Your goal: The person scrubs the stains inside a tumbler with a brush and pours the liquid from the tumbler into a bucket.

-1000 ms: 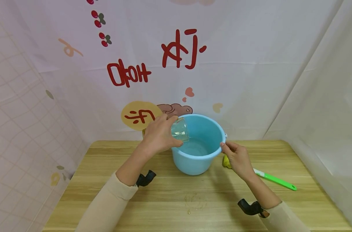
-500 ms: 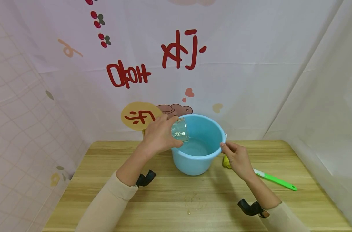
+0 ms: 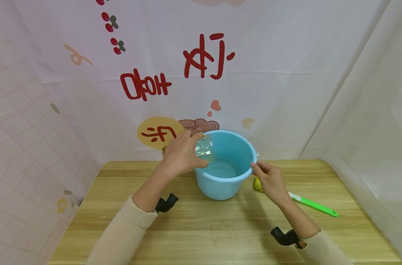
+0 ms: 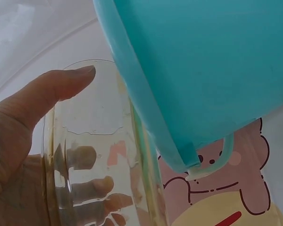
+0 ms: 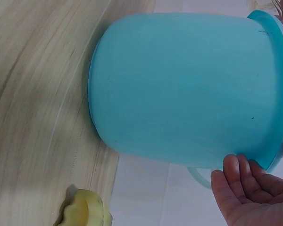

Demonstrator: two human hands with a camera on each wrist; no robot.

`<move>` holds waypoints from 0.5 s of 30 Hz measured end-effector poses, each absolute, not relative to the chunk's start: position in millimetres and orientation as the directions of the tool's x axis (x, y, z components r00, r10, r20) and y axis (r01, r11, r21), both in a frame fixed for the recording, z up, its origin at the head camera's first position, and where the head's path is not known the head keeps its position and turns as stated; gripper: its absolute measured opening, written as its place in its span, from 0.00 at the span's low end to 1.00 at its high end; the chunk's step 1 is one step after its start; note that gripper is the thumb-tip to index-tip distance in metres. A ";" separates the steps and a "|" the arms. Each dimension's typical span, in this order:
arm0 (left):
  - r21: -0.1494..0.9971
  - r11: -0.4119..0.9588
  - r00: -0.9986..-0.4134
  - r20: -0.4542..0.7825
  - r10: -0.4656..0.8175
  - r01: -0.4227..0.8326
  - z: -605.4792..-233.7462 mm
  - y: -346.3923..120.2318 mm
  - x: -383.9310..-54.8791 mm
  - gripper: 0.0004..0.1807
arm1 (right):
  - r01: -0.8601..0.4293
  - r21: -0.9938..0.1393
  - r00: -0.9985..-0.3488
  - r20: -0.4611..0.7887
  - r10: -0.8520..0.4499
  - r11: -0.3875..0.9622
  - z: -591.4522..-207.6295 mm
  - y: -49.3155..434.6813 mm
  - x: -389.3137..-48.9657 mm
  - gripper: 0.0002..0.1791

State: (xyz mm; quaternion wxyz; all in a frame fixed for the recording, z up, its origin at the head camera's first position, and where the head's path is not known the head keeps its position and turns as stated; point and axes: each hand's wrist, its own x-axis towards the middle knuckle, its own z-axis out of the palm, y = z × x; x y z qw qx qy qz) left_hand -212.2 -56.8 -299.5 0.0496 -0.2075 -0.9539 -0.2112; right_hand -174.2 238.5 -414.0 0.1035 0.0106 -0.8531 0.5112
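My left hand (image 3: 182, 154) grips a clear glass cup (image 3: 205, 149), tilted with its mouth over the inside of a light blue bucket (image 3: 220, 188). Through the glass wall (image 4: 94, 113), the left wrist view shows fingertips wrapped round the far side and the thumb across the near side. Shallow clear liquid covers the bucket's bottom. On the other side, my right hand (image 3: 273, 182) pinches the bucket's rim between thumb and fingers. The bucket stands upright on the wooden table, its handle (image 5: 198, 177) hanging behind.
A sponge brush with a green and white handle (image 3: 317, 206) lies to the right; its yellow sponge head (image 5: 87, 209) is beside the bucket. Wet marks (image 3: 222, 232) show on the table (image 3: 174, 239) in front. A printed white curtain (image 3: 273, 73) hangs close behind.
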 end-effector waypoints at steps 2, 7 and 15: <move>0.378 0.828 -0.910 0.181 0.374 0.415 -299.4 -56.6 -211.9 0.49 | -0.123 -0.871 -0.979 0.185 0.086 0.475 -414.2 238.6 -174.1 0.26; 0.378 0.827 -0.909 0.185 0.373 0.416 -299.4 -56.0 -211.5 0.49 | -0.127 -0.871 -0.979 0.187 0.080 0.475 -414.6 239.1 -173.8 0.26; 0.369 0.832 -0.910 0.180 0.374 0.415 -298.8 -55.0 -210.6 0.48 | -0.133 -0.870 -0.978 0.192 0.078 0.475 -415.5 239.8 -173.4 0.25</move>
